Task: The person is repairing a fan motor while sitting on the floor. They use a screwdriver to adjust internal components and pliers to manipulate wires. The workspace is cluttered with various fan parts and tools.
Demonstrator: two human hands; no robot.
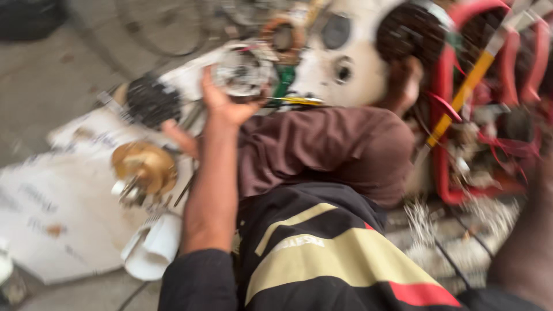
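i see the left hand [222, 103] wrapped around a round metal motor part [242, 72], lifting it. right hand's grip i cannot tell. next needs a steady hold.

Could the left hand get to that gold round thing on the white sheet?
Probably yes. The left hand is up on a grey metal part, and the gold round part lies just beside that forearm on the white sheet, with nothing covering it. The picture is blurry, though.
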